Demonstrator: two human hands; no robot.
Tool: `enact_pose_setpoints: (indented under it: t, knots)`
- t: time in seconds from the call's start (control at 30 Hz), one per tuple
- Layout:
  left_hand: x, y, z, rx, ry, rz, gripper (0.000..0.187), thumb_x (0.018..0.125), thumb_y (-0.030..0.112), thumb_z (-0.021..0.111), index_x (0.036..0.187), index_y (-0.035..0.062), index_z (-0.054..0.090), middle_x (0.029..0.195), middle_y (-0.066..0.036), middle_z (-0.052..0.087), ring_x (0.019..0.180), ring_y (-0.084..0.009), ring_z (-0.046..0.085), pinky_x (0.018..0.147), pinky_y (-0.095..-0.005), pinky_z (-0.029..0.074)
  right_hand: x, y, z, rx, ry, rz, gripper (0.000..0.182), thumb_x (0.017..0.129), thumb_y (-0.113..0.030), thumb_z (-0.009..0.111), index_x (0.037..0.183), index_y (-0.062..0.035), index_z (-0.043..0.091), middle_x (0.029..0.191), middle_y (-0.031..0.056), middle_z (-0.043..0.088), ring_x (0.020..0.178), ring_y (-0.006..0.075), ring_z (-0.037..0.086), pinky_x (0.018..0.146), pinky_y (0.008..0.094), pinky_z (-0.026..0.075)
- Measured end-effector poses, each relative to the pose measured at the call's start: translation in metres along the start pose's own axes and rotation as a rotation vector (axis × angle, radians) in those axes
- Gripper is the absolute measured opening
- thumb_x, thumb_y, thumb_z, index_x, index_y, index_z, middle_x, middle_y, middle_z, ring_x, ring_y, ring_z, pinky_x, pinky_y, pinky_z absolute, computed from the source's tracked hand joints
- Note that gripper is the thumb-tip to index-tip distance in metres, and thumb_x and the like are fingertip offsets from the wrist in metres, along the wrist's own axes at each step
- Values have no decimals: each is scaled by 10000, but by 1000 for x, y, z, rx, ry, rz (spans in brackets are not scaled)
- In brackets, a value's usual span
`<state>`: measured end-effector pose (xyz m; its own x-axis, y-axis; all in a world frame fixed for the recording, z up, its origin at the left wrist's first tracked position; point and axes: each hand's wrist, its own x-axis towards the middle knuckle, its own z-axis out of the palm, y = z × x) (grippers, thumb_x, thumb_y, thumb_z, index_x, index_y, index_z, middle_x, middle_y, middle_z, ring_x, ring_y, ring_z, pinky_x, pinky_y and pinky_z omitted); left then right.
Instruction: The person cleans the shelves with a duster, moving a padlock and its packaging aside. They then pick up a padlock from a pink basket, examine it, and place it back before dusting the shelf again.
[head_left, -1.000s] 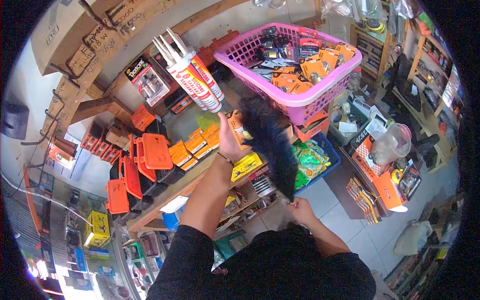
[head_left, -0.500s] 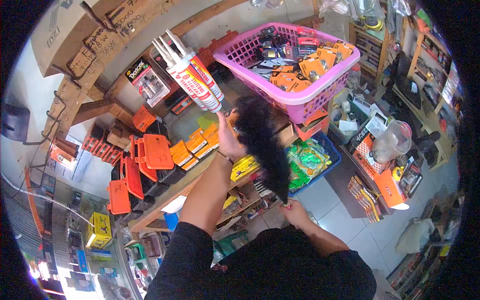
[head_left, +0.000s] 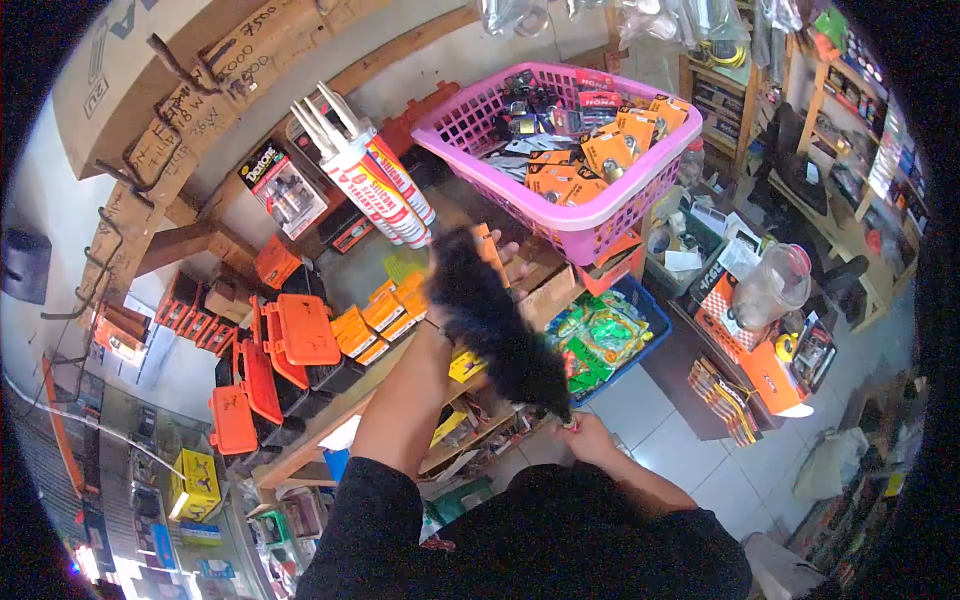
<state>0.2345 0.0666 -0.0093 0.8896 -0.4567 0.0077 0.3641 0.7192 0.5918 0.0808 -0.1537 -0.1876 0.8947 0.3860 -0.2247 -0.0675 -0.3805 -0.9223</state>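
A fluffy black duster (head_left: 495,320) slants across the middle of the view. My right hand (head_left: 582,436) is closed round its handle at the lower end. My left hand (head_left: 512,262) is beyond the duster at an orange and brown box (head_left: 490,250), its fingers showing past the box and its palm mostly hidden by the duster. White silicone tubes (head_left: 375,185) with long nozzles stand upright just left of the duster's tip. Small orange-yellow boxes (head_left: 384,310) sit in a row on the shelf beside my left forearm.
A pink basket (head_left: 560,215) full of packaged parts stands behind my hands. Right of the duster, a blue tray (head_left: 655,340) holds green packets. Orange-lidded cases (head_left: 305,330) stand at the left. A clear jar (head_left: 775,285) sits at the right.
The duster has shifted left and down. My left hand has moved right, from the base of the silicone tubes to behind the duster. The camera view has shifted slightly.
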Motion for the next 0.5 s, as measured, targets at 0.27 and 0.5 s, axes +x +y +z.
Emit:
enact_pose_setpoints:
  t: [0.27,0.5]
  knots:
    - [-1,-4,10,-10,-9,46,775,734,712,318,1212,114,431,1170,-134,497,1053,-342,484,882,-526,372,-7,-17,-5,67,-34,49,263,746,-274,610,730,-14,570,551,80,532,530,160,520,513,340,405]
    - [-5,-3,5,73,-24,27,781,748,704,287,1238,103,380,1225,-158,447,1063,-322,486,866,-481,419,-4,-8,14,-83,-90,-4,292,761,-306,609,734,-19,567,546,64,522,536,148,519,518,342,415]
